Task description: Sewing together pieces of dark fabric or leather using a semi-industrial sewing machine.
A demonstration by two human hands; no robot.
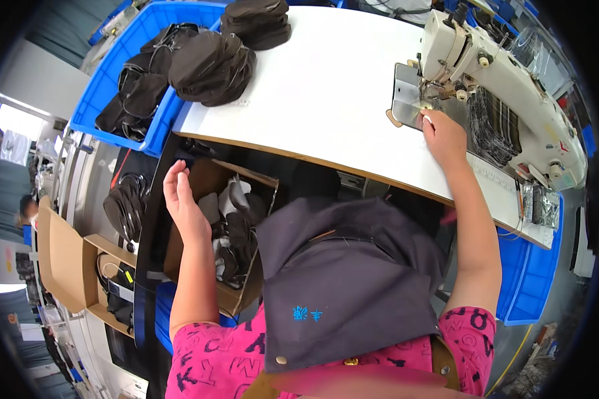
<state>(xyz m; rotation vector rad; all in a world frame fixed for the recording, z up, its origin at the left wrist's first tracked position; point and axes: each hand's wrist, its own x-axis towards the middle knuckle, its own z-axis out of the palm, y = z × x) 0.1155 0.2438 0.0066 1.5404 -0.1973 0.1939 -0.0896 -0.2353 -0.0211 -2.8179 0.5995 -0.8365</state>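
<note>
White sewing machine [530, 101] slants lengthwise beyond nearer right hand [446, 138] | curled at metal plate [406, 92], grip unclear | left hand [185, 203] open, farther

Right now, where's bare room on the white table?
Free: middle of the white table, between the dark fabric stacks and the sewing machine. Crowded: left edge, under those stacks; right end, around the machine, dark bundle and right fingers.
</note>
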